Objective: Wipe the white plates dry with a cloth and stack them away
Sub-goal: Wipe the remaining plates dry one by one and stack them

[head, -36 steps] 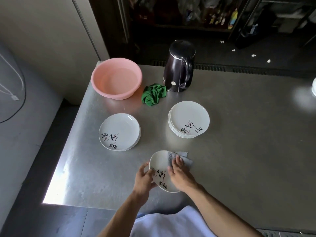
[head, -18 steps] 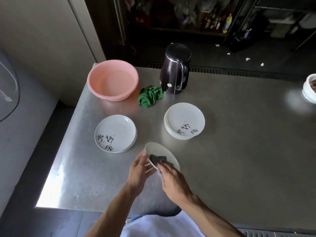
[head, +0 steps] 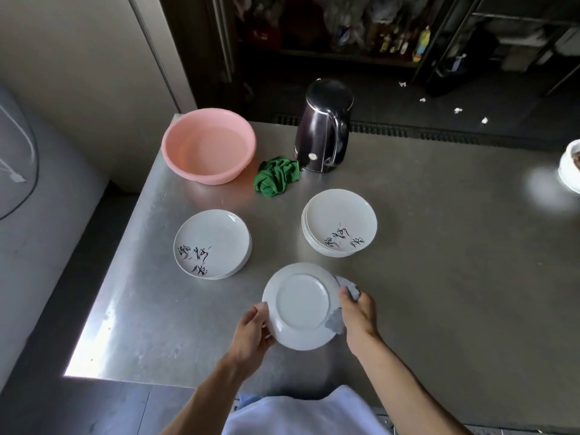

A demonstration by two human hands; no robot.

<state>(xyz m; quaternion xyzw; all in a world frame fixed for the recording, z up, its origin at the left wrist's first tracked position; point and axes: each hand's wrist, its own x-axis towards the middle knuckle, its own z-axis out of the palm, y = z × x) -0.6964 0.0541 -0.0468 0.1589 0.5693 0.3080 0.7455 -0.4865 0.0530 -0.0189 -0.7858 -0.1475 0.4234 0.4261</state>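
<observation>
I hold a white plate (head: pixel 301 304) upside down above the steel table (head: pixel 439 262), its plain underside facing me. My left hand (head: pixel 252 332) grips its left rim. My right hand (head: pixel 357 313) grips the right rim together with a grey cloth (head: pixel 334 321), which also shows above my fingers. A stack of white plates (head: pixel 340 222) with black writing stands to the upper right. Another low stack of white plates (head: pixel 212 243) lies to the upper left.
A pink basin (head: pixel 208 146) sits at the table's far left corner. A dark kettle (head: pixel 324 127) stands behind a crumpled green cloth (head: pixel 276 178). A white bowl (head: pixel 571 164) is cut off at the right edge. The table's left edge drops to the floor.
The plate was face up with my right hand wiping its inside; both hands have since flipped it so its underside faces me, and the cloth now sits at the right rim.
</observation>
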